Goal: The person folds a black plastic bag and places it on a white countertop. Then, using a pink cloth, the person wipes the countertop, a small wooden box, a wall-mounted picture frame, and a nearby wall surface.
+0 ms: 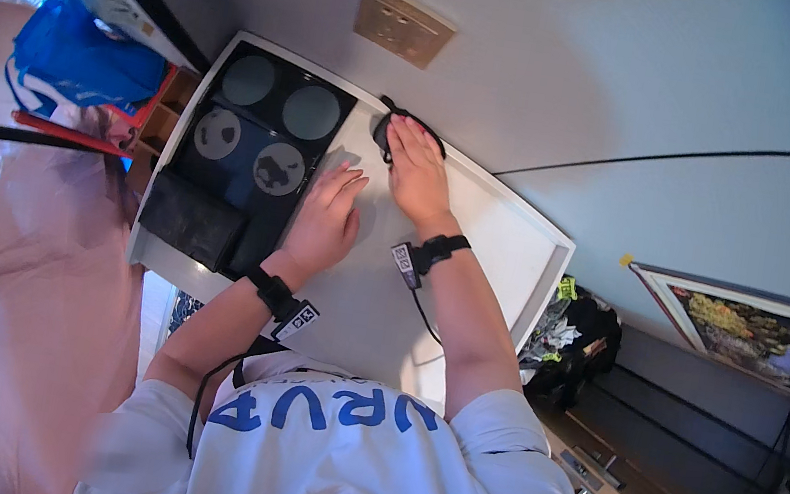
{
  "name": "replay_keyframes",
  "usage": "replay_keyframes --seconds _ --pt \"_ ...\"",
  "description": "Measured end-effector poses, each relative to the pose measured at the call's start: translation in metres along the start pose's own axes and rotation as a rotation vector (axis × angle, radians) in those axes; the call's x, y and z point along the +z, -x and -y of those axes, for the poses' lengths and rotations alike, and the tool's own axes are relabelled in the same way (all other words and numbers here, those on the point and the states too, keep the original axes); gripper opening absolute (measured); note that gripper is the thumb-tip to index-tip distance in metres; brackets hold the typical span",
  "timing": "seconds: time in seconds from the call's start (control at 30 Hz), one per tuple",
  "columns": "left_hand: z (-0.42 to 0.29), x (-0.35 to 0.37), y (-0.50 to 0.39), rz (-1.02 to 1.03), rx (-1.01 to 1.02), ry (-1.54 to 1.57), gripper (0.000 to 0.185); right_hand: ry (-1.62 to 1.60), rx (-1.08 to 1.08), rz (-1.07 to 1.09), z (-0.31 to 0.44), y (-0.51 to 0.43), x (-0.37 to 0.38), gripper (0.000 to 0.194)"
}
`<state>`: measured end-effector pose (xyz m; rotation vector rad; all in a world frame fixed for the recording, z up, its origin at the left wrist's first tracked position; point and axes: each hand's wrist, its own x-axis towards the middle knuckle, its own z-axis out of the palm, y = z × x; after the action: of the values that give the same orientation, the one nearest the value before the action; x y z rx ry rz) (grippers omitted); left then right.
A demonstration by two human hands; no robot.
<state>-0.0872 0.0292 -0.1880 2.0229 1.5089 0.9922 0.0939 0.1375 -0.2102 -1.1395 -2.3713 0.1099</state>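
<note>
My right hand [420,178] lies over a small black case [384,133] near the back rim of a white desk [497,223]. Its fingers stretch flat across the case, and the thumb's hold on it cannot be made out. To the left, my left hand [327,215] holds nothing, its fingers a little apart, beside the right edge of a black glossy panel [231,171]. Several round grey discs [311,112] show on that panel, two of them with dark patches. A black folded pouch [191,218] rests over the panel's near left corner.
The desk has a raised rim [509,187] against the wall. Above it is a wall socket plate [403,24]. A black cable [665,158] runs along the wall. Left are a blue bag [85,55] and a pink-covered surface [30,256]; right are piled items [579,341] and a framed picture [747,331].
</note>
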Motion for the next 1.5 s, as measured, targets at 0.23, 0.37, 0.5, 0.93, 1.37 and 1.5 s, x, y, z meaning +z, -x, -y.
replay_keyframes --seconds 0.23,0.37,0.5,0.93,1.37,1.5 --pt "-0.007 0.047 -0.02 0.096 -0.06 -0.127 0.05 0.251 0.361 0.197 -0.046 0.099 -0.06 0.065" --pt "-0.007 0.053 -0.019 0.138 -0.039 -0.266 0.05 0.336 0.699 0.089 -0.058 0.14 -0.08 0.074" --pt "-0.008 0.056 -0.018 0.129 -0.046 -0.296 0.05 0.368 0.966 -0.199 -0.045 0.125 -0.052 0.083" --pt "-0.004 0.062 -0.016 0.137 -0.032 -0.384 0.049 0.479 1.001 -0.203 -0.065 0.163 -0.076 0.083" --pt "0.004 0.051 -0.015 -0.003 -0.046 0.034 0.042 0.339 0.775 -0.051 -0.004 0.107 -0.025 0.067" --pt "0.0 0.035 -0.014 -0.049 -0.24 0.444 0.034 0.159 0.541 -0.013 0.022 0.076 -0.001 0.058"
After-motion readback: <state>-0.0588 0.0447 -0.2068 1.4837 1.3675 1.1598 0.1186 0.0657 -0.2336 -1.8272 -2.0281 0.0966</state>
